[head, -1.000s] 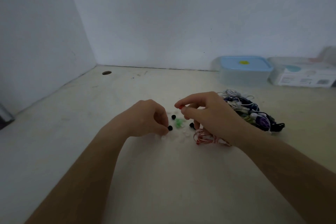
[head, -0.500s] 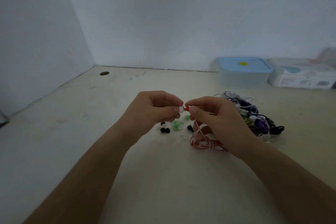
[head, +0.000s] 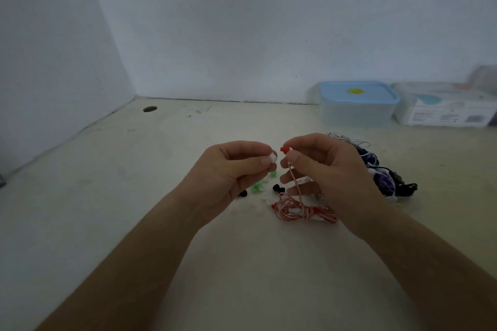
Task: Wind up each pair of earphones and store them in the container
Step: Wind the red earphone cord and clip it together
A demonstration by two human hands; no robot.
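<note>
The red and white earphones lie in a loose knot on the table, just in front of the right hand. One cord runs up from the knot to a red bud. The right hand pinches that bud between thumb and first finger, with the other fingers curled loosely. The left hand pinches a small white tip the same way. The tip and the bud are held up off the table, very close but not touching. I think they face each other like this so the tip can be pushed onto the bud before the cord gets wound up.

More loose tips lie on the table under the hands. I count two green tips and at least two black tips. There are some white ones too, but they are too pale to count.

Behind the right hand is a pile of other earphones, black, white and purple. They are too tangled to count the pairs.

Far back by the wall is one box with a blue lid. The lid is on, so I think it must be opened before anything goes in. Next to it is one white pack. One round hole is in the far left of the table.
</note>
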